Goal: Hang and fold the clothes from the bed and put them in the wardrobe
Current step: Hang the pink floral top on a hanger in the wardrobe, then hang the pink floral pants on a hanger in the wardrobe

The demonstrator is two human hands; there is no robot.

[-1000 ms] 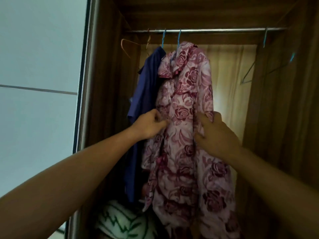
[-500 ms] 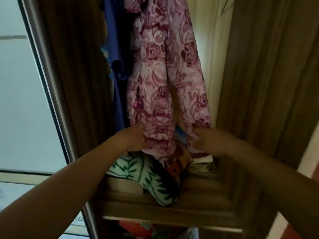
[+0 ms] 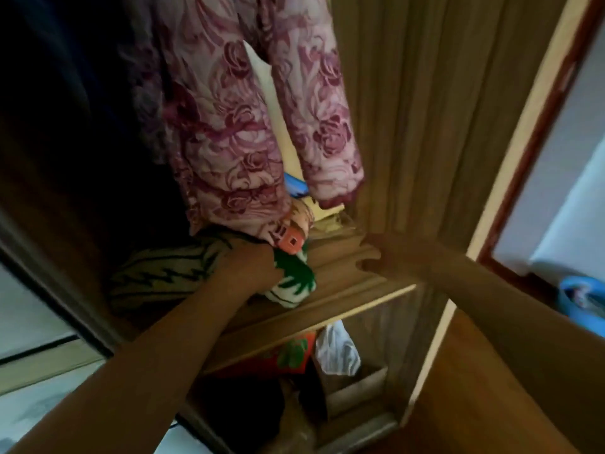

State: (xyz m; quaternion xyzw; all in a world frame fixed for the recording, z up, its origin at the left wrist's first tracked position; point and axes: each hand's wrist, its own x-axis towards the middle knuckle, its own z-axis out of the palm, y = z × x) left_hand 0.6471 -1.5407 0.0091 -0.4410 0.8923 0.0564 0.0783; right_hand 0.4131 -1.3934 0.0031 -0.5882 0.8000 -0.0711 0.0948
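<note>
A pink floral shirt (image 3: pixel 229 142) hangs inside the wardrobe, its hem and right sleeve reaching down to the shelf (image 3: pixel 343 290). My left hand (image 3: pixel 252 267) is right under the hem, against a folded green-and-white cloth (image 3: pixel 157 276) lying on the shelf; its fingers are hidden. My right hand (image 3: pixel 396 257) hovers by the shelf's right end, apart from the sleeve, fingers loosely bent and holding nothing. An orange-printed fabric piece (image 3: pixel 291 247) shows just below the hem.
The wardrobe's wooden side panel (image 3: pixel 425 109) stands close on the right. Below the shelf, a compartment holds a white cloth (image 3: pixel 337 348) and a red-and-green cloth (image 3: pixel 291 355). A blue basin (image 3: pixel 582 299) sits on the floor at far right. A dark garment (image 3: pixel 82 60) hangs left.
Both hands slid down the floral shirt from its middle to its hem as my view tipped down. My right hand has let go of the sleeve and moved right.
</note>
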